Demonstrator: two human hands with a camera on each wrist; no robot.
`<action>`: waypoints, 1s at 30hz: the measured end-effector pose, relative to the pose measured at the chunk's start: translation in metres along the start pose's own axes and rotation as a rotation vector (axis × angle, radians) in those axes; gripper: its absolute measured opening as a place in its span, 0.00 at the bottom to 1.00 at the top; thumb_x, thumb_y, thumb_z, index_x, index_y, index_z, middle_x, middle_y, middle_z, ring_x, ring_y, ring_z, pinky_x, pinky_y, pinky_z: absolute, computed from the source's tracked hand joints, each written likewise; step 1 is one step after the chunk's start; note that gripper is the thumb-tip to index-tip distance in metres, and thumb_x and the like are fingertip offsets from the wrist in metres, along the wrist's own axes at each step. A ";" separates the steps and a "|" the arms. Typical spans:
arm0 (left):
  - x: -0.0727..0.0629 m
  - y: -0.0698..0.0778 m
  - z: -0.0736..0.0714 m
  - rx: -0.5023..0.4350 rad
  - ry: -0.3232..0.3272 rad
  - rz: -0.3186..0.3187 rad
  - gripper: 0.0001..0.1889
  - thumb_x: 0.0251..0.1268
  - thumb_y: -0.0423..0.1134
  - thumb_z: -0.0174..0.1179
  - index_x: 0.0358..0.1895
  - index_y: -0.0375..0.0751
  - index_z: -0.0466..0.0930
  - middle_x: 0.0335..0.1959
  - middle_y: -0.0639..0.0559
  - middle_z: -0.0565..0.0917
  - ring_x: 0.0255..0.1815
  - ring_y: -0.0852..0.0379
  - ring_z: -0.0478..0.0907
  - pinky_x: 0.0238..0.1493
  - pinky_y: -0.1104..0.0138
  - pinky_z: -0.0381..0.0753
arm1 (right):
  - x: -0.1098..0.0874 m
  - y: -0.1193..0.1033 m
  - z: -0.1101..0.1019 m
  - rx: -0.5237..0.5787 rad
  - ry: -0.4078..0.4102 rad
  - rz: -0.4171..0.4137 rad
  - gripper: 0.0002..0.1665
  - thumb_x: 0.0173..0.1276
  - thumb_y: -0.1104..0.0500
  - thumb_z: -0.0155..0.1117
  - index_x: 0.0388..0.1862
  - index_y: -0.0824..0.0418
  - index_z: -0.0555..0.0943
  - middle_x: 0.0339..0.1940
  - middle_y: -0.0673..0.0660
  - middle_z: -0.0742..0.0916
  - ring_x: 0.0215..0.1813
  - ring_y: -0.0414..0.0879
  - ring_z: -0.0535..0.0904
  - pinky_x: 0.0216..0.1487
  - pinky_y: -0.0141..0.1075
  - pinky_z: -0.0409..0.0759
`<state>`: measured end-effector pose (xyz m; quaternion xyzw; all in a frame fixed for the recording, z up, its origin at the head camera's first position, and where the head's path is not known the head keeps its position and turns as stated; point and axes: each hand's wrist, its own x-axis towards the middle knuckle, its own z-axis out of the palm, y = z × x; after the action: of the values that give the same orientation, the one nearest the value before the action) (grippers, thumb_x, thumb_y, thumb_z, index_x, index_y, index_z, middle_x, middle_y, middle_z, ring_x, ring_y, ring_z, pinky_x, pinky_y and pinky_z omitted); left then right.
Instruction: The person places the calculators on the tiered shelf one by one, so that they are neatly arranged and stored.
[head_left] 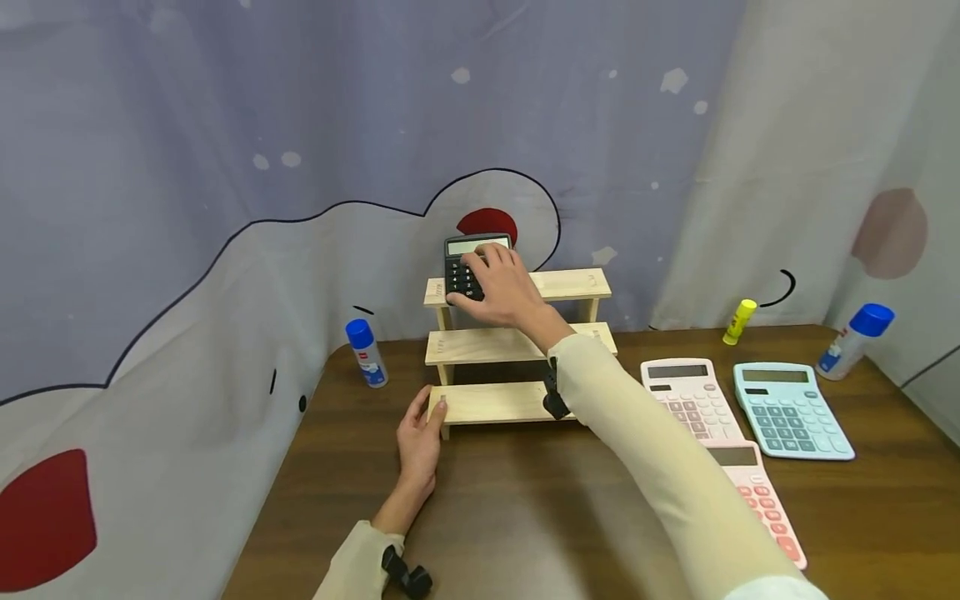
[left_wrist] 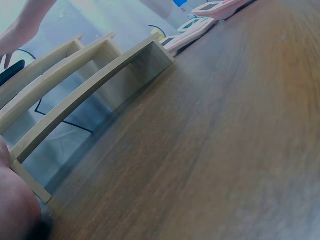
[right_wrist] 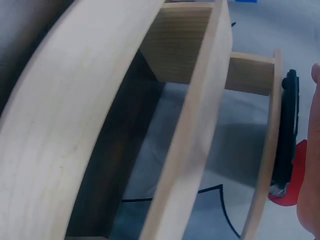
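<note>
I see the left hand (head_left: 418, 442) pinching the left end of the wooden rack's (head_left: 487, 404) lowest tier. The black calculator (head_left: 455, 268) sits on the top tier; the right hand (head_left: 501, 287), fingers spread, partly covers its keys. The right sleeve (head_left: 637, 433) obstructs the rack's right side. A pale-blue calculator (head_left: 795, 412) lies beyond.

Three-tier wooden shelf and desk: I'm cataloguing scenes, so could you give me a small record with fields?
Shelf: three-tier wooden shelf on a brown desk
Left hand: left hand grips the bottom tier's left end
Right hand: right hand over a dark calculator, partly covering its keys
Dark calculator: at the top tier's left end
Calculators at right: mauve-keyed calculator, light-blue calculator, coral-keyed calculator partly behind the sleeve
Bottles: one blue-capped bottle left of the shelf, another far right
</note>
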<state>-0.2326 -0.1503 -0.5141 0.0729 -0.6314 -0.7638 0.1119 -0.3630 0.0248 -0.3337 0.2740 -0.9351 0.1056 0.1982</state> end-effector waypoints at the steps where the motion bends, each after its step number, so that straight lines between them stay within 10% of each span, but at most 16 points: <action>1: 0.000 -0.001 0.000 0.000 0.000 -0.001 0.29 0.72 0.39 0.61 0.73 0.38 0.66 0.69 0.36 0.74 0.68 0.50 0.73 0.51 0.78 0.78 | -0.002 0.001 0.001 0.004 -0.001 -0.003 0.40 0.70 0.29 0.51 0.71 0.51 0.69 0.71 0.58 0.71 0.74 0.55 0.62 0.75 0.52 0.58; 30: -0.001 0.000 0.003 0.003 -0.010 0.018 0.29 0.72 0.38 0.60 0.73 0.37 0.66 0.70 0.37 0.72 0.70 0.47 0.72 0.52 0.78 0.77 | -0.022 0.012 0.032 -0.003 0.106 0.042 0.35 0.73 0.32 0.50 0.69 0.52 0.73 0.70 0.60 0.72 0.73 0.56 0.63 0.75 0.51 0.59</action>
<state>-0.2328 -0.1474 -0.5132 0.0637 -0.6337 -0.7623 0.1154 -0.3626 0.0353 -0.3727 0.2481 -0.9290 0.1225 0.2457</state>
